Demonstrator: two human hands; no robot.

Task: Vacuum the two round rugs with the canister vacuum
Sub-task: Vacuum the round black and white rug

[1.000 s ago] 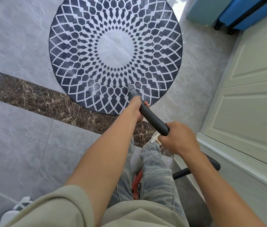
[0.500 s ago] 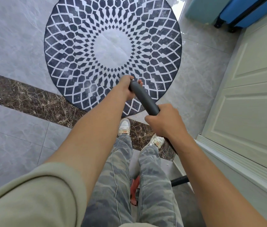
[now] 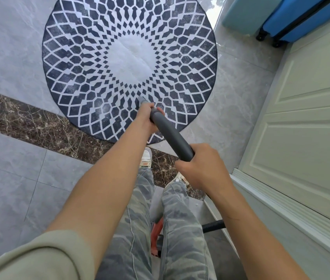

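A round rug with a dark blue and white diamond pattern and a white centre lies on the grey tile floor ahead of me. A dark grey vacuum wand slants from lower right up to the rug's near part, its lighter tip on the pattern. My left hand grips the wand near its front end. My right hand grips it further back. A ribbed black hose shows behind my right forearm, and a red piece of the canister shows between my legs. Only one rug is in view.
A cream panelled door with a raised sill runs along the right. A blue suitcase stands at the top right. A dark brown marble strip crosses the floor just under the rug. My feet stand on that strip.
The wand tip first drew back toward me, hidden under my left hand, then pushed forward again and shows on the rug. The view shifted slightly, with the rug now a little lower.
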